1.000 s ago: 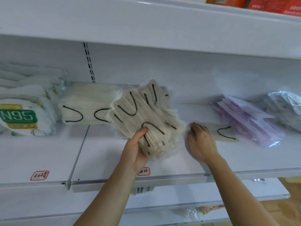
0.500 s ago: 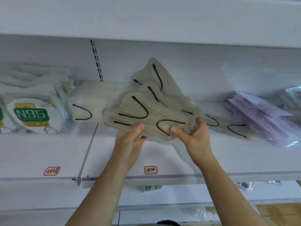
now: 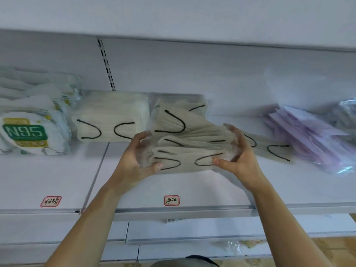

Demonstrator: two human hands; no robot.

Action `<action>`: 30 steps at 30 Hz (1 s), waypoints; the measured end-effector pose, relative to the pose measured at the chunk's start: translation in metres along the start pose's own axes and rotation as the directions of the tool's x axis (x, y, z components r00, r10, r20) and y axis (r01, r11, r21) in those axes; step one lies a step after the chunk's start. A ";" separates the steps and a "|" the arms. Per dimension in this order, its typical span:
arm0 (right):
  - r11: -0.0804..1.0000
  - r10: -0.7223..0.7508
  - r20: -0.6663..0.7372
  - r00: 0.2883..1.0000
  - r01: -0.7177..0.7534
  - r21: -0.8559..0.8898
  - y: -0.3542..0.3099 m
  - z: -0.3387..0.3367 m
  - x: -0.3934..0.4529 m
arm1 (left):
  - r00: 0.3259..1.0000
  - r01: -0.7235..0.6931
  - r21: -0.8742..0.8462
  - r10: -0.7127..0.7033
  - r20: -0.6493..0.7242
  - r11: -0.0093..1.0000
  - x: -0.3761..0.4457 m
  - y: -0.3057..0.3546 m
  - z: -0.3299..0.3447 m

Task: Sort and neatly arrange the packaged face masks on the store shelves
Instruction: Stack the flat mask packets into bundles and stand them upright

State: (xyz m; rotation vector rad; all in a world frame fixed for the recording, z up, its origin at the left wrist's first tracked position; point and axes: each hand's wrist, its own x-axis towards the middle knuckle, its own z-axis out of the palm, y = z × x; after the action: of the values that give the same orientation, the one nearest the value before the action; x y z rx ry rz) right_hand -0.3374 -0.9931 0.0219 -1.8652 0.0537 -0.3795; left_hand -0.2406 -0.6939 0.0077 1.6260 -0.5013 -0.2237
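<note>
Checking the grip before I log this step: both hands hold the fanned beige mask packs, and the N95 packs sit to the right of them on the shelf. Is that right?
Not quite. In the head view the N95 packs sit at the left end of the shelf, not to the right. The rest holds: the left hand and right hand both grip the fanned beige mask packs.

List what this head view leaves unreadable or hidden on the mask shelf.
- Bundle of beige masks: how many packs it holds, since they overlap between the left hand and right hand.
- Red-bordered price labels: handwriting too small to read.
- Clear packs at far right: cut off by the frame edge.
- Single beige mask: its left end hidden behind the right hand.
</note>
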 end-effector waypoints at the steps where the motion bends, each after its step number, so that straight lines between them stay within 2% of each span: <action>1: 0.997 0.002 -0.021 1.000 0.000 0.082 0.003 0.003 -0.001 | 1.000 -0.018 0.013 0.018 -0.022 1.000 0.000 0.003 0.004; 3: 0.976 0.024 -0.037 0.999 -0.015 0.219 0.006 0.010 -0.001 | 0.997 -0.047 0.032 0.049 -0.063 0.998 0.002 0.012 0.011; 4: 0.974 0.013 -0.047 0.999 -0.002 0.228 0.003 0.013 -0.001 | 0.994 -0.073 0.041 0.076 -0.081 0.996 0.002 0.017 0.013; 8: 0.988 -0.072 -0.078 0.994 0.082 0.133 -0.012 0.001 0.009 | 0.978 -0.177 0.070 0.184 -0.095 0.982 0.006 0.033 0.008; 10: 0.994 -0.100 -0.028 0.995 0.102 0.049 -0.013 -0.008 0.011 | 0.986 -0.160 0.084 0.162 -0.024 0.984 0.006 0.032 0.001; 13: 0.999 -0.032 0.052 0.998 0.033 -0.015 -0.001 -0.010 0.002 | 0.995 -0.078 0.178 0.066 0.073 0.981 0.002 0.020 -0.006; 16: 0.999 0.033 0.027 0.999 -0.033 0.002 0.014 0.000 -0.003 | 0.995 -0.010 0.173 -0.008 0.100 0.985 0.001 0.011 -0.003; 19: 0.999 0.036 -0.001 0.999 -0.036 -0.019 0.011 0.007 -0.003 | 0.994 -0.022 0.188 0.002 0.107 0.982 0.002 0.007 0.001; 22: 0.997 -0.035 -0.019 0.999 0.034 -0.072 -0.009 0.007 -0.001 | 0.999 -0.046 0.194 0.044 0.015 0.980 0.002 0.012 0.000; 25: 0.998 -0.063 -0.032 0.997 0.063 -0.020 -0.016 0.001 0.005 | 0.995 -0.095 0.114 0.099 -0.032 0.989 0.001 0.016 -0.005; 30: 0.995 0.090 0.068 0.994 -0.093 0.038 -0.003 0.006 -0.003 | 0.996 -0.060 0.213 0.046 0.072 0.975 -0.003 0.012 -0.007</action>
State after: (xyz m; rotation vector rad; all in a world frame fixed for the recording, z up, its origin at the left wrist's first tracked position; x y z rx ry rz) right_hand -0.3394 -0.9864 0.0220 -1.8258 0.0853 -0.2535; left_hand -0.2425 -0.6867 0.0194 1.8180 -0.6372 -0.1889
